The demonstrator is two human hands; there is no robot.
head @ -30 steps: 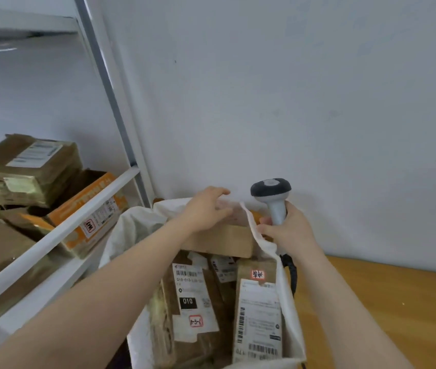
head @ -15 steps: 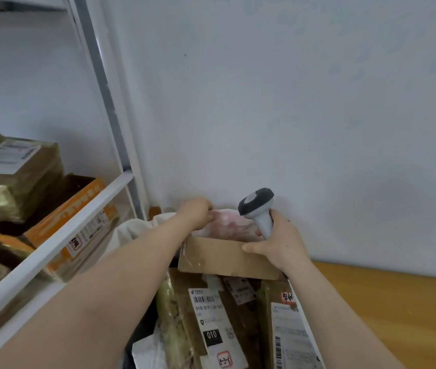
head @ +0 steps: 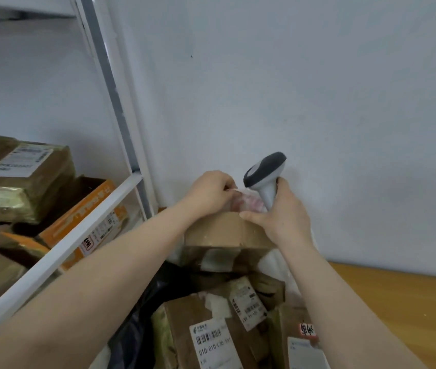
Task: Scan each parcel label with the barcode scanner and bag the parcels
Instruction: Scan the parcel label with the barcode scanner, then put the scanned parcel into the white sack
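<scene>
What the left hand (head: 208, 193) pinches, a pale pinkish scrap (head: 246, 202) between the two hands, is too blurred to name. The bag (head: 278, 262) shows only a white edge under the right wrist. Right of the right hand (head: 284, 222) lies a wooden table (head: 397, 302) against a white wall (head: 318, 89); left of the left hand, a white shelf rack (head: 78, 235) carries boxes (head: 20, 179). The right hand grips the grey barcode scanner (head: 264, 174) upright, its thumb on a plain brown parcel (head: 219, 231). Labelled parcels (head: 211, 339) sit below both hands, cut off.
</scene>
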